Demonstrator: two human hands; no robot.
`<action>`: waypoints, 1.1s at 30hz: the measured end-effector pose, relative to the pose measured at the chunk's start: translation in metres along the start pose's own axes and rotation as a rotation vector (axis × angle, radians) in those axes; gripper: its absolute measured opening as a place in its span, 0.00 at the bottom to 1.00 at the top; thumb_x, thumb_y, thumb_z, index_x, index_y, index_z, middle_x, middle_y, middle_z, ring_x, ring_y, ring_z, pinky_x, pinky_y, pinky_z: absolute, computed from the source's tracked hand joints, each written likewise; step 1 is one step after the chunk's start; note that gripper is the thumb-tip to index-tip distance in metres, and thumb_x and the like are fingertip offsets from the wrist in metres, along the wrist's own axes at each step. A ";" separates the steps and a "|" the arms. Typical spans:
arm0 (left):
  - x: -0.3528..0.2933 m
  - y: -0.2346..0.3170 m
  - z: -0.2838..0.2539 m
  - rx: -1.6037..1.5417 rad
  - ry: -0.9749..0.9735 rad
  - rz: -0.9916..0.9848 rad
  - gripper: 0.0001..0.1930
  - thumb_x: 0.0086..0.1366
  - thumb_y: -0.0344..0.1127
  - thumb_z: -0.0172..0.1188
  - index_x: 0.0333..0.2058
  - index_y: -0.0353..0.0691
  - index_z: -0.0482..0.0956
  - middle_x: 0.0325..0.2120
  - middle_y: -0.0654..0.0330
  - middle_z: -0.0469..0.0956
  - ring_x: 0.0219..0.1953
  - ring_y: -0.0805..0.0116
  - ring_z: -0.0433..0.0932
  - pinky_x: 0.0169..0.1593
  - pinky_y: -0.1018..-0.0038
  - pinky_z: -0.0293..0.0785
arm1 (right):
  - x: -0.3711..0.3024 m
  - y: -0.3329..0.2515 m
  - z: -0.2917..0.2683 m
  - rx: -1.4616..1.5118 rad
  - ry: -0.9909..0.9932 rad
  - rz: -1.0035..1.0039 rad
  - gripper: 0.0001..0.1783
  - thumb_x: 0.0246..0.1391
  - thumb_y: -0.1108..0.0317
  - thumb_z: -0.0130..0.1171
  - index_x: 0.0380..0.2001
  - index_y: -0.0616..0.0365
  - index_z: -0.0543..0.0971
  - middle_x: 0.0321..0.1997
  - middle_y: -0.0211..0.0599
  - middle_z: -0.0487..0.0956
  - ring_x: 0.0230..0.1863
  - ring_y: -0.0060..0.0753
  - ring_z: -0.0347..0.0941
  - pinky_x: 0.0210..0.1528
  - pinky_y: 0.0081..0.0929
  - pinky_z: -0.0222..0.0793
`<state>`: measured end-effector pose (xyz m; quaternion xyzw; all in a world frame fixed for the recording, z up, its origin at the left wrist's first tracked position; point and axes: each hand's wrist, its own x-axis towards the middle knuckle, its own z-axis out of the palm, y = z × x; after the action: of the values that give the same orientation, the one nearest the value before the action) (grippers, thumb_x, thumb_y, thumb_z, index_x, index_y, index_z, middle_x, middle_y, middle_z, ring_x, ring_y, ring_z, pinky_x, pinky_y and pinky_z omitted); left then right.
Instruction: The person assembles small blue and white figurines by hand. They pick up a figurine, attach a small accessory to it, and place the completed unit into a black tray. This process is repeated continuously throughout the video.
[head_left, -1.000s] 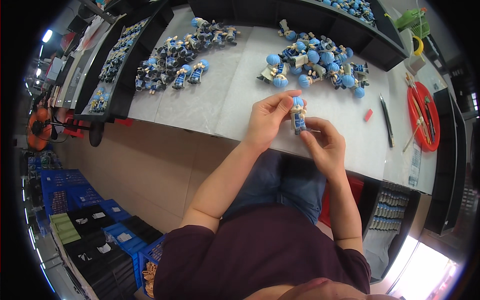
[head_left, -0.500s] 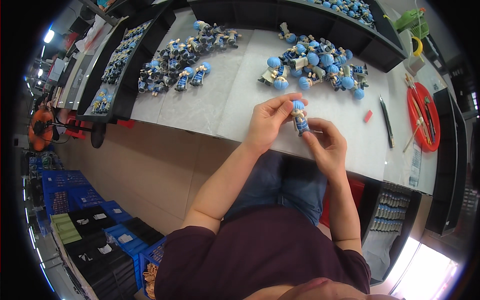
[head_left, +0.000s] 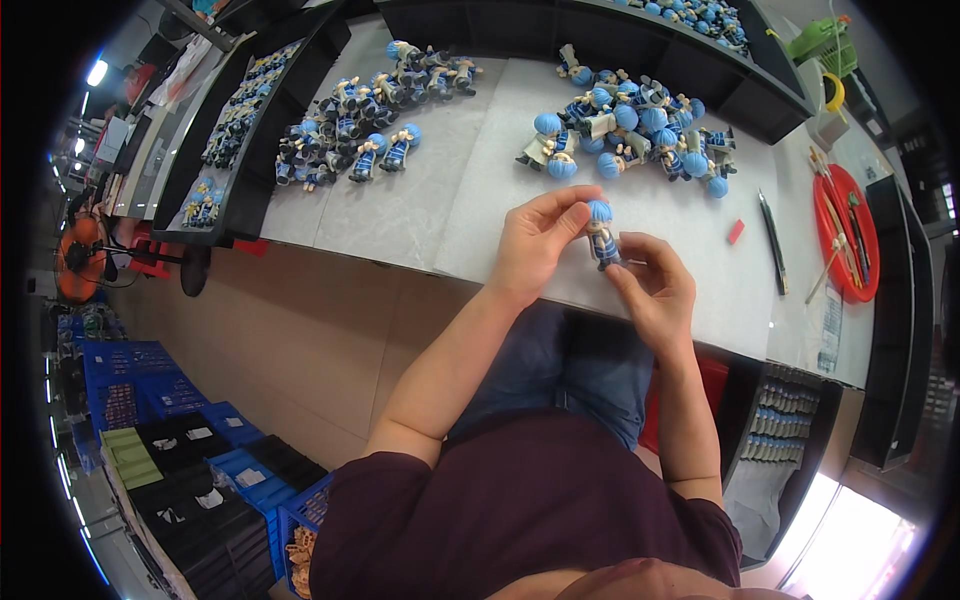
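Observation:
Over the table's near edge, a small figurine (head_left: 603, 238) with blue hair and a blue and white outfit stands upright between my hands. My left hand (head_left: 536, 243) pinches it at the head, thumb and forefinger closed on its left side. At its feet, the thumb and fingers of my right hand (head_left: 657, 290) close on the base from the right. Beyond my hands lies a heap of similar blue-haired figurines (head_left: 640, 125), jumbled together. Another group of figurines (head_left: 350, 120) is spread on the table further left.
A black tray (head_left: 255, 190) of figurines stands at the left, and a black bin (head_left: 600, 45) spans the back. At the right are a red eraser-like block (head_left: 736, 232), a dark pen (head_left: 772, 243) and a red dish (head_left: 866, 225) holding brushes. Blue crates (head_left: 140, 360) stand lower left.
The figurine has turned slightly in my fingers and shifted a little to the right. Both hands keep their hold, almost in place.

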<state>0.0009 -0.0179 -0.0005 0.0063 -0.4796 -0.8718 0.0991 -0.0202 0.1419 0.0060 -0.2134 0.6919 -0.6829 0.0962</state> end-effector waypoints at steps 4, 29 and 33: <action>0.001 -0.001 0.002 0.021 0.014 -0.004 0.13 0.63 0.33 0.49 0.43 0.32 0.73 0.38 0.57 0.75 0.38 0.72 0.74 0.44 0.73 0.72 | -0.001 -0.003 0.000 0.018 0.016 -0.004 0.21 0.42 0.77 0.63 0.42 0.65 0.71 0.39 0.36 0.73 0.40 0.24 0.70 0.42 0.21 0.70; -0.009 0.031 -0.005 0.122 0.206 0.203 0.17 0.53 0.21 0.58 0.44 0.33 0.73 0.34 0.62 0.75 0.36 0.79 0.72 0.39 0.83 0.69 | -0.001 0.001 -0.002 -0.014 0.037 -0.172 0.25 0.39 0.83 0.58 0.45 0.62 0.68 0.48 0.37 0.65 0.44 0.28 0.66 0.37 0.20 0.68; -0.006 0.076 -0.058 0.496 0.489 0.317 0.16 0.54 0.25 0.58 0.44 0.32 0.73 0.31 0.63 0.75 0.29 0.82 0.72 0.31 0.85 0.69 | -0.002 0.001 -0.001 0.003 0.031 -0.156 0.24 0.41 0.82 0.58 0.45 0.63 0.68 0.48 0.37 0.65 0.43 0.27 0.66 0.38 0.19 0.66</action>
<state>0.0260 -0.1044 0.0310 0.1637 -0.6333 -0.6759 0.3397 -0.0188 0.1435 0.0049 -0.2560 0.6734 -0.6927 0.0325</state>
